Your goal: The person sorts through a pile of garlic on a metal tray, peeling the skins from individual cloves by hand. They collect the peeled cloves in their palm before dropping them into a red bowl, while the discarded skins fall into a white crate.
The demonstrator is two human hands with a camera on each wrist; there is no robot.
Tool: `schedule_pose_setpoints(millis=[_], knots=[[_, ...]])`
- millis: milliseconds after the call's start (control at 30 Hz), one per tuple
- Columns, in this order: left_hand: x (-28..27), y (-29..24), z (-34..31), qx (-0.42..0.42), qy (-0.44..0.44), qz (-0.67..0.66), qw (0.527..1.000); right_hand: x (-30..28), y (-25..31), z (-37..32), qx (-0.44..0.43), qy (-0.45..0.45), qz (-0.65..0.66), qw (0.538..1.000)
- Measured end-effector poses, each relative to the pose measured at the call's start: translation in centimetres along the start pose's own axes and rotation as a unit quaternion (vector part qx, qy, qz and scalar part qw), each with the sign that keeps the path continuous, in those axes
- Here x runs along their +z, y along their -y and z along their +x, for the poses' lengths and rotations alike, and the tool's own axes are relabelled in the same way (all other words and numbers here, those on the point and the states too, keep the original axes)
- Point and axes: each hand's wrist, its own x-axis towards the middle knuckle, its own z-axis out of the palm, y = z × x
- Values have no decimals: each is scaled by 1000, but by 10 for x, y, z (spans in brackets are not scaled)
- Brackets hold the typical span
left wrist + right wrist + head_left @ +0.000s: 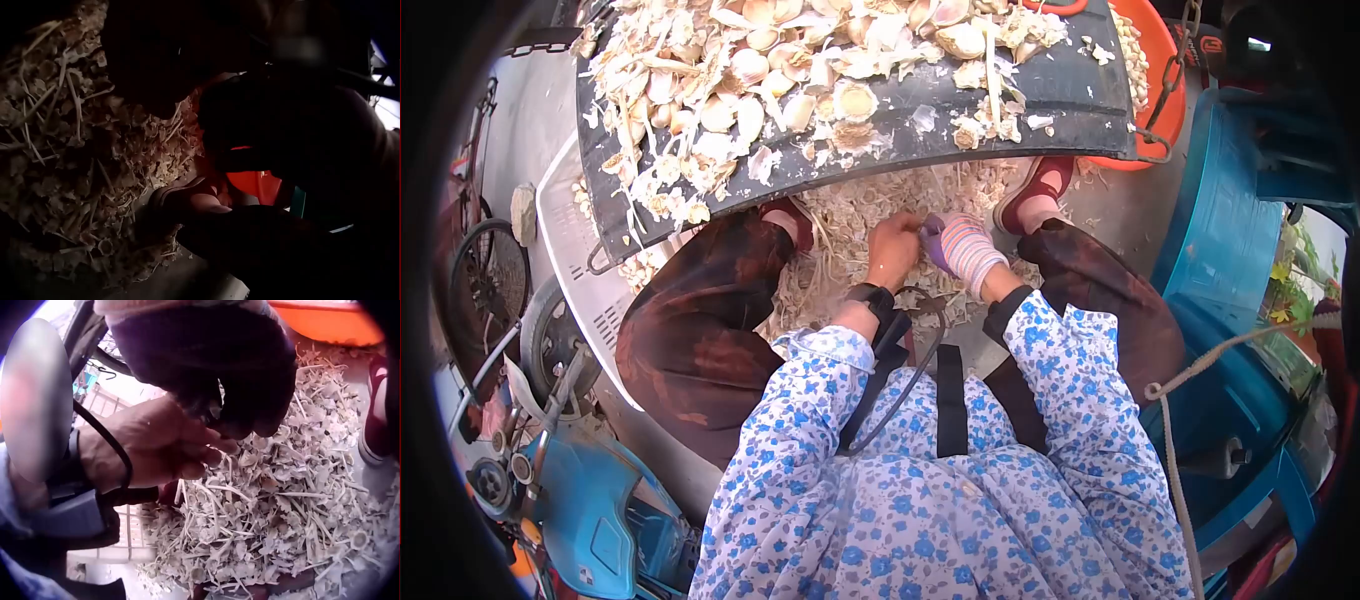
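From the head view, a person sits over a concrete floor, knees apart. The bare left hand and the right hand, in a striped glove, meet low between the knees, fingertips touching. What they hold, if anything, is hidden. Right beneath them lies a heap of garlic peel, spread between the red shoes. A black tray hangs above it on chains, strewn with garlic cloves and more husk. An orange tub sits behind the tray, a white crate to the left by a bicycle wheel, and blue bins to the right. The left wrist view is mostly dark: the peel heap fills the left side, with the orange tub glowing behind dim fingers. In the right wrist view, the left hand's curled fingers touch the dark gloved fingers just over the heap, but I cannot tell whether either hand grips anything.
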Motion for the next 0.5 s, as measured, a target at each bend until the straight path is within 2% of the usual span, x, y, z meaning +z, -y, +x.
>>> schedule_pose_setpoints(millis=[67,133,200,233,300,367,400,500], knots=[[5,23,16,17,-60,61,996,17,-13,25,64,30,126,990],[8,33,23,14,-122,105,987,35,-20,47,86,-3,100,991],[5,29,21,25,-122,154,980,52,-29,64,77,-35,120,989],[3,28,19,28,-122,178,976,57,-32,69,82,-26,112,990],[5,41,23,89,-138,206,965,61,-30,74,92,-9,99,991],[9,49,27,132,-155,206,957,125,-72,117,28,-53,181,982],[7,48,28,112,-137,203,963,131,-74,122,-6,-74,220,973],[4,47,33,69,-88,199,974,135,-72,116,-43,-86,168,981]])
